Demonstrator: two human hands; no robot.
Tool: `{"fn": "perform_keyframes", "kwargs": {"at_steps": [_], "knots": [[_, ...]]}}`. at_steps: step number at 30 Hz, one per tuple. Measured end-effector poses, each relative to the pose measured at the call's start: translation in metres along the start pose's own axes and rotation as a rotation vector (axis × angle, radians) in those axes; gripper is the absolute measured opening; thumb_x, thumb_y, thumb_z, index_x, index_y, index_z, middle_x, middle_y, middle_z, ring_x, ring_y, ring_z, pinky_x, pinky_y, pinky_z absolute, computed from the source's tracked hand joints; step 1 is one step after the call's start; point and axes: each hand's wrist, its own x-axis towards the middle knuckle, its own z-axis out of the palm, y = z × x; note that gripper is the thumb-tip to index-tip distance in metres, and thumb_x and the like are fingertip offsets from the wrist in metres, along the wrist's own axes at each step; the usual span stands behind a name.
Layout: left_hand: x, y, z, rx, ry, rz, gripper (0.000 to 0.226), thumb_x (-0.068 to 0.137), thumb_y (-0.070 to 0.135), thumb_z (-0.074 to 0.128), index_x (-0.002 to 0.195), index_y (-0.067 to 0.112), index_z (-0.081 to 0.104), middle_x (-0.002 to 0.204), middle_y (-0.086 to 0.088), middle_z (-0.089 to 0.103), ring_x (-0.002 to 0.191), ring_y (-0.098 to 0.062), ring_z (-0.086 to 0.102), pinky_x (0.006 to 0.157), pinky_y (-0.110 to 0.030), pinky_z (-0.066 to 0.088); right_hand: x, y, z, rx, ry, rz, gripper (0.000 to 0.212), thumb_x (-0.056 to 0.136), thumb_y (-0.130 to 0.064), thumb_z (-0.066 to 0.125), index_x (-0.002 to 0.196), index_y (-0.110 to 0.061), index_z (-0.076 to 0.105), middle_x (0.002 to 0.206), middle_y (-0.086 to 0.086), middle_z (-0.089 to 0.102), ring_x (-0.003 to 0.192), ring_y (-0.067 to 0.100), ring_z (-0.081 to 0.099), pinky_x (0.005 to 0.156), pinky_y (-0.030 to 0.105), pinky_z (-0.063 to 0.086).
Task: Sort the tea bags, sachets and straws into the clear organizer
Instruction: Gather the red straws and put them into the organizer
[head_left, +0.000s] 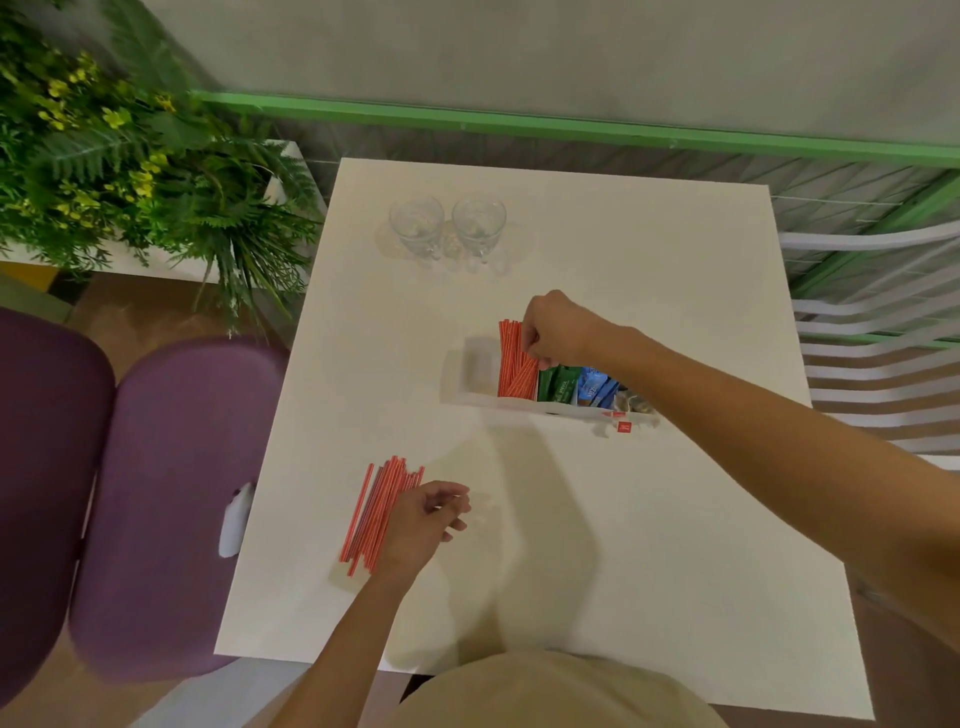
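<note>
A clear organizer (470, 387) stands mid-table. One of its compartments holds red straws (511, 358), and to their right sit green sachets (556, 383), blue sachets (595, 387) and tea bags (631, 405) with a red tag (624, 426) hanging out. My right hand (558, 330) reaches over the organizer, its curled fingers on the tops of the straws inside. Several more red straws (376, 512) lie in a pile on the table at front left. My left hand (423, 522) sits at the right side of that pile with fingers loosely curled; whether it holds a straw is unclear.
Two empty glasses (447, 226) stand at the far side of the white table (571, 519). Purple chairs (171, 499) are at the left, with a green plant (130, 171) behind them. A white slatted chair (872, 332) and a green rail lie at the right.
</note>
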Motion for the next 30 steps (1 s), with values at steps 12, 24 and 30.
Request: {"fn": "perform_keyframes", "kwargs": {"at_steps": [12, 24, 30], "knots": [[0.000, -0.008, -0.002, 0.084, 0.011, 0.017, 0.012, 0.088, 0.007, 0.066, 0.092, 0.017, 0.072, 0.080, -0.004, 0.074, 0.063, -0.015, 0.068, 0.054, -0.022, 0.048, 0.017, -0.008, 0.009, -0.257, 0.029, -0.080, 0.009, 0.083, -0.003, 0.064, 0.090, -0.005, 0.068, 0.106, 0.014, 0.063, 0.086, 0.030, 0.065, 0.071, 0.035, 0.054], [0.001, -0.020, -0.049, 0.355, 0.360, 0.146, 0.013, 0.087, 0.010, 0.067, 0.095, 0.019, 0.072, 0.091, 0.005, 0.069, 0.077, -0.007, 0.065, 0.078, -0.020, 0.054, -0.040, -0.002, 0.018, -0.006, 0.193, -0.076, 0.009, 0.088, -0.016, 0.063, 0.092, -0.015, 0.071, 0.084, -0.002, 0.065, 0.074, 0.015, 0.059, 0.071, 0.031, 0.052], [0.008, -0.025, -0.058, 0.706, 0.384, 0.125, 0.043, 0.083, 0.033, 0.071, 0.124, 0.026, 0.058, 0.122, 0.008, 0.052, 0.099, -0.014, 0.061, 0.077, -0.032, 0.053, -0.076, 0.013, 0.094, 0.205, -0.061, 0.037, 0.008, 0.091, -0.013, 0.062, 0.089, -0.013, 0.069, 0.077, -0.002, 0.067, 0.061, 0.015, 0.070, 0.063, 0.030, 0.056]]}}
